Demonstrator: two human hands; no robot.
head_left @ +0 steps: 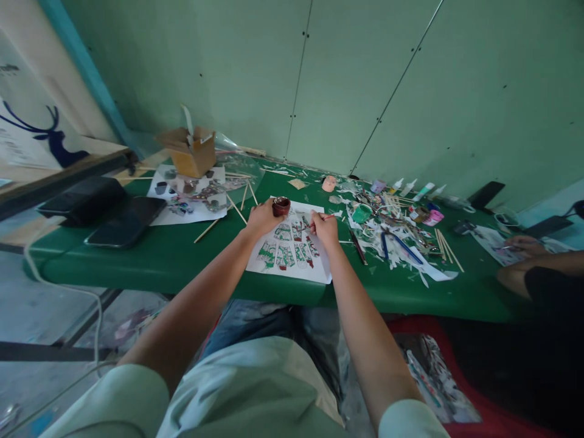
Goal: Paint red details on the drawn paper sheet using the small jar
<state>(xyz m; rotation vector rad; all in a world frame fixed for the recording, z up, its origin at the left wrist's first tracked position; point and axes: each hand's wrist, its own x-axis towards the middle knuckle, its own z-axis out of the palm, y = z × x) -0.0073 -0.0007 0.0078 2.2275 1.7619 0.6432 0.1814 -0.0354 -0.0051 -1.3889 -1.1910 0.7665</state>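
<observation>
A white sheet of paper (pixel 255 263) lies on the green-covered table, with several green, white and dark red painted pieces (pixel 285 255) on it. Over its upper left part, my left hand (pixel 263 220) is closed around a small dark red paint pot (pixel 281 207). In my right hand (pixel 325 227) is a thin paintbrush (pixel 327 216), pinched between the fingers above the painted pieces. Its tip is too small to make out. A dark pen-like tool (pixel 358 248) lies just right of the paper.
Scraps, blue tools (pixel 403 248) and an open green paint pot (pixel 362 213) crowd the right side. A cardboard box (pixel 191 152), thin wooden sticks (pixel 237 208) and a black phone (pixel 126 222) are at left. Another person's hand (pixel 524 246) works at far right.
</observation>
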